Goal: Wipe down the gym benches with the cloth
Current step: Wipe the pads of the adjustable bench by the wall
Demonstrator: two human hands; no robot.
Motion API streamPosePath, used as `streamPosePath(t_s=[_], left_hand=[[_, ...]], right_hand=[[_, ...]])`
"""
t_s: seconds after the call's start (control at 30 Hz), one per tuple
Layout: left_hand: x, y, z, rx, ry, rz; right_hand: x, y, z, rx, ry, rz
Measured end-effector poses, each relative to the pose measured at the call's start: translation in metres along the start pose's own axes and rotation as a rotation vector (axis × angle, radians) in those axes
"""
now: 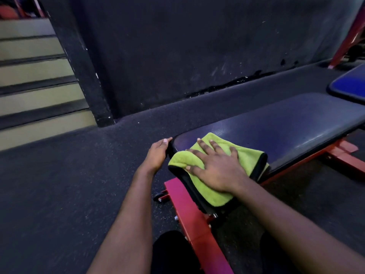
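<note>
The right hand (pixel 215 169) lay flat with its fingers straight and spread, and it pressed on the lime-green microfibre cloth with black edging (pixel 247 156). The cloth was folded under the palm, on the near end of the long dark blue padded gym bench (pixel 286 127). One part of the cloth hung over the side of the pad, towards the wrist. Just to the left of the right hand, the left hand (pixel 157 155) held the rounded end of the pad. Its thumb curled onto the top edge, and its other fingers were hidden. Below both hands stood the red metal frame (pixel 185 210) on the dark speckled rubber floor (pixel 79 165). Well beyond the right fingertips was a second bright blue pad (pixel 349 84).
</note>
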State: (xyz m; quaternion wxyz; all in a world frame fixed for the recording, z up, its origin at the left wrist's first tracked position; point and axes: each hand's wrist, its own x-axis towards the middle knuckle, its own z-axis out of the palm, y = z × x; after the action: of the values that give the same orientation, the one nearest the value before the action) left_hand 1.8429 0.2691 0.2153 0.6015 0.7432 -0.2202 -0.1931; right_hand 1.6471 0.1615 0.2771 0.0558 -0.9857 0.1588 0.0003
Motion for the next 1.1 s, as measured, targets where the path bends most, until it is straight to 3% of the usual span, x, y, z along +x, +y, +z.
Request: streamPosePath(t_s=[0.2,0.37,0.5,0.67,0.8,0.97,1.1], left_hand=[[0.004,-0.007,0.002,-0.028,0.021,0.011],[0.004,-0.006,0.003,-0.011,0.02,0.041],[0.008,-0.012,0.002,-0.019,0.038,0.037],[0.009,-0.013,0.006,0.009,0.056,0.077],[0.007,-0.012,0.009,0.041,0.083,0.086],[0.008,-0.014,0.009,0.057,0.099,0.064],[0.005,-0.012,0.01,0.092,0.116,0.074]], right_hand=[[-0.027,0.005,0.016,-0.022,0.103,-0.091],[0.001,-0.005,0.007,0.008,0.085,0.065],[-0.023,0.008,0.014,-0.002,0.099,-0.095],[-0.007,0.013,0.011,0.025,0.168,0.128],[-0.025,0.028,0.014,0.029,0.145,-0.032],[-0.007,0.033,0.011,0.037,0.206,0.152],[-0.023,0.047,0.011,0.058,0.164,0.02]])
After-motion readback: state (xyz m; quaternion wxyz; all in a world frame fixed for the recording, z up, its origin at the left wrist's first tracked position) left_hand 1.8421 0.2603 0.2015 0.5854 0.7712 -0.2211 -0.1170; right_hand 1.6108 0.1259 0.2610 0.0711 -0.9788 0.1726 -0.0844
